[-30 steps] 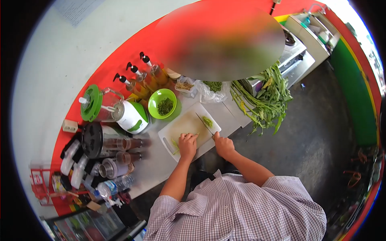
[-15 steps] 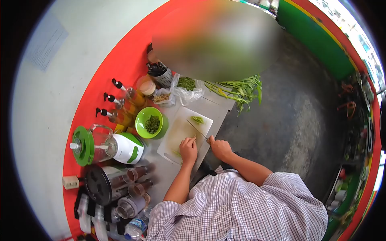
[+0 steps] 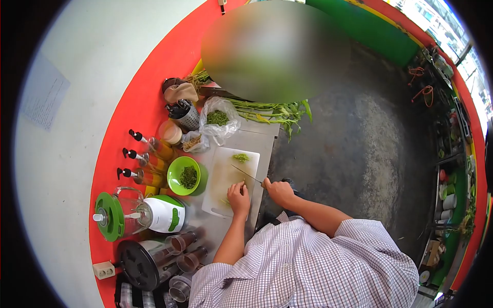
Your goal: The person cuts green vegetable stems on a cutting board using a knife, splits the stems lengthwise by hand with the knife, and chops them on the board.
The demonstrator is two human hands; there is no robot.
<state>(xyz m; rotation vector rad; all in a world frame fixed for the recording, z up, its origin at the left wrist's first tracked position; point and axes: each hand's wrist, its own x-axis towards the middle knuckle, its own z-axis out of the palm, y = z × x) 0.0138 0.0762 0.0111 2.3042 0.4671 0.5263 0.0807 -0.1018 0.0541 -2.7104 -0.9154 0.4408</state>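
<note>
A knife [image 3: 245, 173] is gripped by its handle in my right hand [image 3: 279, 192], its blade angled over the white cutting board [image 3: 221, 172]. Beyond the blade lies a small heap of chopped greens [image 3: 240, 157]. My left hand [image 3: 238, 198] rests on the near half of the board with its fingers curled down. What they hold, if anything, is too small to make out. A few pale green bits [image 3: 225, 201] lie beside that hand. Left of the board stands a green bowl [image 3: 177, 166] with chopped dark herbs [image 3: 188, 177] inside.
A blender [image 3: 163, 213], pump bottles [image 3: 150, 177] and dark cups [image 3: 182, 241] line the left side. Behind the board are a plastic bag of chopped greens [image 3: 217, 117], a utensil holder [image 3: 188, 119] and long leafy stalks [image 3: 267, 111]. The metal table's edge [image 3: 267, 164] runs along the right.
The camera view has shifted, so the table sits lower and further left in it. My left hand is slightly farther from the blade. The knife stays in my right hand.
</note>
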